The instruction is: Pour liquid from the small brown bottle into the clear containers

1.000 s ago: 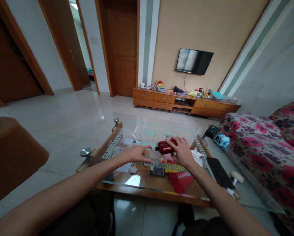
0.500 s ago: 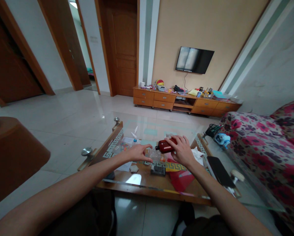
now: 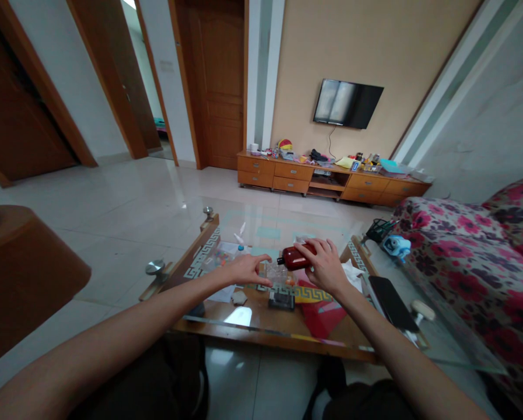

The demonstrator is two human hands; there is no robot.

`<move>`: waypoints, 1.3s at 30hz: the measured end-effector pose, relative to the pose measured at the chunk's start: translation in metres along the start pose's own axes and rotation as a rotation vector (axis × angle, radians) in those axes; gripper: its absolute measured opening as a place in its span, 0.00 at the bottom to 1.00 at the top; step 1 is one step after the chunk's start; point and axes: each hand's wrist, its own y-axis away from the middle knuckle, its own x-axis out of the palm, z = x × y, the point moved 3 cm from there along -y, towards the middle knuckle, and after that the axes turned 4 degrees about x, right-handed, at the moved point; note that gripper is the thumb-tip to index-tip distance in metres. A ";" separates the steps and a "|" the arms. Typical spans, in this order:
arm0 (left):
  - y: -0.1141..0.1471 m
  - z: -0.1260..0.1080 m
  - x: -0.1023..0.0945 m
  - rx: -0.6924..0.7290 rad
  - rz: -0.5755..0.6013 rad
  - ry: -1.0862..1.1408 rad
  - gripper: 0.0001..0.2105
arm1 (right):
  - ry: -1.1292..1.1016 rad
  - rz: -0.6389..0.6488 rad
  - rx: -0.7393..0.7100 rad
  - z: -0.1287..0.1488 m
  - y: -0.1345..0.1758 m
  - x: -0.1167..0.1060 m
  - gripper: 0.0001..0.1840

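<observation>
My right hand [image 3: 325, 262] grips a dark red bottle [image 3: 297, 258] tipped nearly onto its side. The bottle's black neck points left, just above a small clear container [image 3: 276, 274]. Around the left side of that container curve the thumb and fingers of my left hand [image 3: 248, 270]. Whether any liquid leaves the bottle is too small to make out. Both hands are over a glass-topped coffee table [image 3: 261, 335]. Under and near them are a dark box-like item [image 3: 281, 301], a red sheet [image 3: 325, 318] and a small bottle with a blue cap [image 3: 240, 249].
A black phone [image 3: 393, 300] lies at the table's right side, with white tissue [image 3: 352, 273] nearer the middle. Behind it stand a black mesh holder [image 3: 376, 230] and a blue-and-white toy [image 3: 396, 247]. A flowered sofa [image 3: 476, 262] is on the right; a brown stool [image 3: 29, 262] stands left.
</observation>
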 end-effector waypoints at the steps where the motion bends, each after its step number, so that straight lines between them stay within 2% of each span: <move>1: 0.000 0.000 0.000 -0.005 0.003 0.000 0.46 | 0.002 -0.002 -0.002 0.000 0.000 0.000 0.42; 39: -0.002 0.008 0.006 0.011 -0.005 0.040 0.46 | 0.008 0.002 -0.013 0.001 0.000 -0.001 0.41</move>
